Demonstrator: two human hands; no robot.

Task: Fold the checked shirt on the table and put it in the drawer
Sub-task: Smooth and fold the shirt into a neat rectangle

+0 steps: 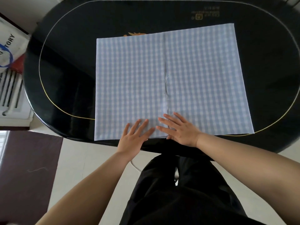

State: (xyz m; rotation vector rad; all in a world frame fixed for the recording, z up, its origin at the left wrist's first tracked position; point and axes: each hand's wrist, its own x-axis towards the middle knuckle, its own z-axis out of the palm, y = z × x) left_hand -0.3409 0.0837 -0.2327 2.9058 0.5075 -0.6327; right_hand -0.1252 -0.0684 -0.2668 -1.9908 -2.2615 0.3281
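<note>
Black trousers (186, 192), plain and matte, fill the near foreground below your two bare forearms. Your left hand (134, 137) lies palm down with straight, slightly spread fingers on the near edge of the shirt (170, 78), grasping nothing, only pressing flat. Your right hand (180, 129) rests the same way just beside it, fingers extended and fanned toward the left, released and flat on the cloth; the fingertips of the two hands nearly meet beside the central seam. Shirt: thin woven cloth in a pale blue and white check, smoothed into a flat, near-rectangular panel with crisp straight edges; a seam or overlap line runs down its middle from the far edge to the near edge. Its longer side runs left to right across the table (65, 86), the whole panel slightly skewed so the far right corner sits farther from you than the far left corner, and the near edge lies at the table's near rim. Table: oval, glossy black top, reflective, with a thin pale line tracing an inner oval and small gold markings at the far side, partly covered by the cloth. Floor (90, 153): pale tiles, with a dark purplish mat (27, 168) at the left. White radiator (9, 93) at the left edge, with a printed white bag (9, 47) above it.
</note>
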